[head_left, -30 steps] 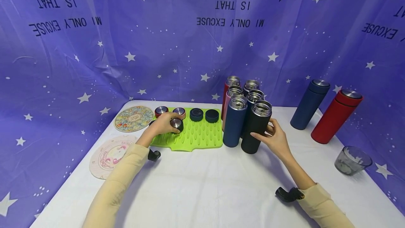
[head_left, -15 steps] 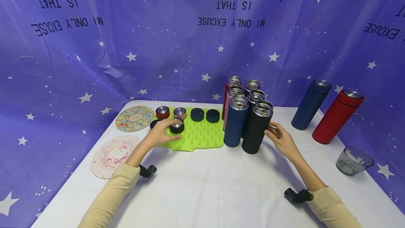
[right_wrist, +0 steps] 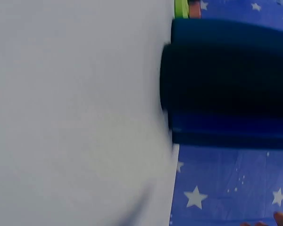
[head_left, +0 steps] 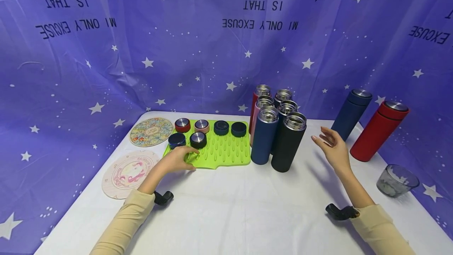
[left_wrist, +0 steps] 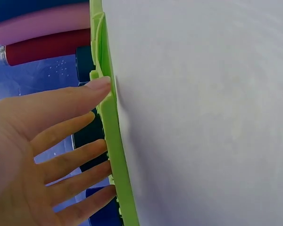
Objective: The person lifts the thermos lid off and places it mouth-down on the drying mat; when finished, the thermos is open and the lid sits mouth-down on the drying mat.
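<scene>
My left hand (head_left: 175, 159) hovers at the front left of a green mat (head_left: 226, 154), fingers spread and holding nothing. Just beyond its fingers sits a black lid (head_left: 198, 141) with a silver top, beside a blue lid (head_left: 177, 141). Behind them stand a red lid (head_left: 182, 125), a pink lid (head_left: 201, 126) and two dark blue lids (head_left: 221, 128). My right hand (head_left: 335, 152), empty with loosely bent fingers, is apart from the uncapped black thermos bottle (head_left: 287, 146). Uncapped blue (head_left: 262, 139), pink (head_left: 253, 129), red (head_left: 253, 107) and dark bottles cluster around it.
Capped navy (head_left: 354, 113) and red (head_left: 378, 131) bottles stand at the right, behind a glass cup (head_left: 396, 181). Two round placemats, one patterned (head_left: 151, 132) and one pink (head_left: 124, 176), lie at the left on the white-covered table (head_left: 230, 211). A purple starry cloth (head_left: 198, 58) hangs behind.
My left hand has let go of the black lid on the mat and drawn back toward the front. My right hand has left the black bottle and moved right.
</scene>
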The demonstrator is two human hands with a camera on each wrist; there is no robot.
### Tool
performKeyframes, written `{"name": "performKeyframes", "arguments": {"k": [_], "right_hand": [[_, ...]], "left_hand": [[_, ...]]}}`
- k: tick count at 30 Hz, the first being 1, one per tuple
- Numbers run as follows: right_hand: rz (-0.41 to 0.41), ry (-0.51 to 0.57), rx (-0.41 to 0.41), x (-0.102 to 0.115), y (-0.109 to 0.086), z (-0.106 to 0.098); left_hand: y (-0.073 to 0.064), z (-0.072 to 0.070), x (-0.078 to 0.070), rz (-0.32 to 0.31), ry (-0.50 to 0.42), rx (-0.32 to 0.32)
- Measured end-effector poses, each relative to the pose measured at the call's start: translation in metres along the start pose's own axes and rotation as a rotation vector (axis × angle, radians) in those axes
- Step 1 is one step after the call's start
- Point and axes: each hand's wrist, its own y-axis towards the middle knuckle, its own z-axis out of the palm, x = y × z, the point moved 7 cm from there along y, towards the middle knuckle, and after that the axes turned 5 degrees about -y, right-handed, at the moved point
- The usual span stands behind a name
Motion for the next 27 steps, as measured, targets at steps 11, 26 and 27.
{"name": "performKeyframes", "arguments": {"k": [11, 26, 27], "right_hand": [[0.047, 0.042, -0.395, -0.01, 0.032, -0.048], [0.04, -0.009, -0.574, -0.027, 0.073, -0.077], [0.046, -0.012, -0.577, -0.029, 0.075, -0.077]], "left_hand": [[0.0, 0.002, 0.003, 0.009, 0.01, -0.005], [0.002, 0.003, 0.005, -0.02, 0.02, -0.002], [0.002, 0.003, 0.005, -0.021, 0.018, -0.001]]}}
